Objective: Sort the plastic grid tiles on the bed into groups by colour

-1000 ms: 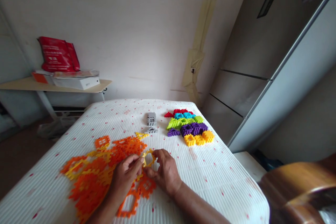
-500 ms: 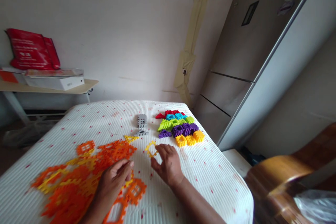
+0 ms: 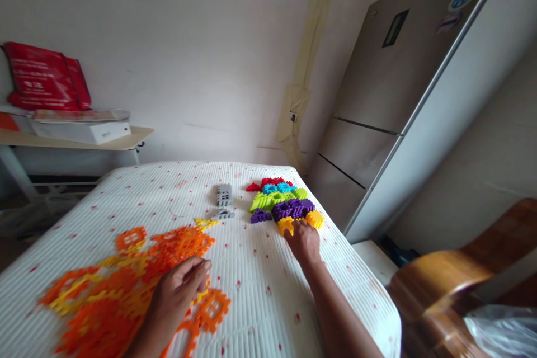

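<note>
My right hand [image 3: 305, 241] reaches over the front row of yellow interlocking blocks [image 3: 314, 219], fingers bent down and closed around a yellow piece that they mostly hide. At its left fingertips a yellow block stack [image 3: 286, 226] shows. My left hand [image 3: 181, 284] hovers at the right side of a loose heap of flat orange pieces [image 3: 109, 319], its fingers curled in against the thumb with nothing visible between them. Yellow pieces [image 3: 75, 295] lie mixed into the heap. An orange window-shaped piece [image 3: 213, 310] lies just right of the left hand.
Behind the yellow row stand sorted purple [image 3: 292, 208], lime green [image 3: 272, 200], blue [image 3: 277, 187] and red [image 3: 274, 181] pieces. Grey pieces [image 3: 224, 194] and a yellow triangular piece [image 3: 205, 224] lie mid-table. A fridge [image 3: 361, 106] and a wooden chair [image 3: 440, 285] flank the table's right side.
My left hand let go of a yellow ring-shaped piece, and my right hand carried it right and away from me to the yellow blocks. The left hand drew back slightly; the view turned right.
</note>
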A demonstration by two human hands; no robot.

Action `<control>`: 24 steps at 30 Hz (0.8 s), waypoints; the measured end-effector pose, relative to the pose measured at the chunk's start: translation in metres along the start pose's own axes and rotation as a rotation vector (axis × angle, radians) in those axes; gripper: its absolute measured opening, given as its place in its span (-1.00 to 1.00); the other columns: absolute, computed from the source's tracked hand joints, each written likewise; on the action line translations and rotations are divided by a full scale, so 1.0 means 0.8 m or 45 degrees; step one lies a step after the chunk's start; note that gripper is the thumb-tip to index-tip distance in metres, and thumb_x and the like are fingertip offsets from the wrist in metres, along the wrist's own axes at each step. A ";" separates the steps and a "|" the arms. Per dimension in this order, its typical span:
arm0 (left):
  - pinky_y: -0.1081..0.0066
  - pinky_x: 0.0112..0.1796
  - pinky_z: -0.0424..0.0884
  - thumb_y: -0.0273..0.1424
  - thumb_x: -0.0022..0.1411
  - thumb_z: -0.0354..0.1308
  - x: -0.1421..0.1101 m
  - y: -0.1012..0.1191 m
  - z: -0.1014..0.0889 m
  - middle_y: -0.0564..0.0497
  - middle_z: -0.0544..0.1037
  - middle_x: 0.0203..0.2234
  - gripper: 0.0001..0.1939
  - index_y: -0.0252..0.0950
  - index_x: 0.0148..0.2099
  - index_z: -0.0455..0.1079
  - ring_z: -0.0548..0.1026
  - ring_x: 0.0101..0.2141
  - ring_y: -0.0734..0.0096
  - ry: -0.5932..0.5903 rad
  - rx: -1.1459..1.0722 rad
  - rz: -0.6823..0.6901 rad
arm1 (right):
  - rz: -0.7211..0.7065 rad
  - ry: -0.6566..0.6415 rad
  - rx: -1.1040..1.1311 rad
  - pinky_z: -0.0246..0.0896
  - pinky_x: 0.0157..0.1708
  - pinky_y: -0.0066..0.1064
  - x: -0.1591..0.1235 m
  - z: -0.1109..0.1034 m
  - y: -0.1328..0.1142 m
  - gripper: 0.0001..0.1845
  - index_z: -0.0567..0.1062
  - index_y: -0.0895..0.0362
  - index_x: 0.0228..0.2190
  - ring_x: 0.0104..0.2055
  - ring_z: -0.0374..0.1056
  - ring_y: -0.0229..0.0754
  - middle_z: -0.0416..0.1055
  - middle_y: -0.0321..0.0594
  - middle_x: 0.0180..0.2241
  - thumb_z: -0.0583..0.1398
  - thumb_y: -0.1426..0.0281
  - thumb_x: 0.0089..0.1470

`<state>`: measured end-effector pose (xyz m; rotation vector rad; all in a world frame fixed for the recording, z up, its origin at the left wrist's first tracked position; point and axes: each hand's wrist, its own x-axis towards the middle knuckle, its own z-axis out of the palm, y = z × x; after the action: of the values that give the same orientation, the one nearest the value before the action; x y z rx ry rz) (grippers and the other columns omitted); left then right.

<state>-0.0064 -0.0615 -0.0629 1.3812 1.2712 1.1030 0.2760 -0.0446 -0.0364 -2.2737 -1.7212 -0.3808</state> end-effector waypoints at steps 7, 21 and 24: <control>0.54 -0.63 0.12 0.01 0.01 0.07 0.000 0.001 0.000 0.17 0.22 -0.72 -0.57 -0.25 -0.57 0.23 0.15 -0.65 0.55 -0.007 0.002 0.004 | 0.004 -0.012 -0.015 0.10 -0.37 -0.43 0.002 0.009 0.000 -0.78 0.51 0.18 -0.40 -0.31 0.38 -0.17 0.48 -0.11 -0.36 0.11 0.34 0.06; 0.53 -0.62 0.15 0.03 0.00 0.06 0.000 0.002 -0.001 0.16 0.23 -0.71 -0.57 -0.25 -0.55 0.24 0.19 -0.64 0.52 -0.007 0.029 -0.002 | 0.014 0.037 -0.010 0.09 -0.41 -0.44 0.002 0.015 -0.002 -0.79 0.50 0.15 -0.37 -0.33 0.38 -0.18 0.48 -0.15 -0.36 0.12 0.31 0.06; 0.53 -0.62 0.14 0.03 0.00 0.06 -0.001 0.004 -0.002 0.16 0.23 -0.71 -0.56 -0.26 -0.55 0.24 0.18 -0.64 0.53 -0.015 0.029 -0.013 | 0.012 0.063 -0.008 0.08 -0.43 -0.44 0.001 0.016 -0.002 -0.80 0.50 0.15 -0.38 -0.35 0.38 -0.18 0.47 -0.15 -0.37 0.12 0.31 0.05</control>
<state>-0.0071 -0.0623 -0.0598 1.3944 1.2848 1.0747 0.2751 -0.0390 -0.0476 -2.2565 -1.6874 -0.4376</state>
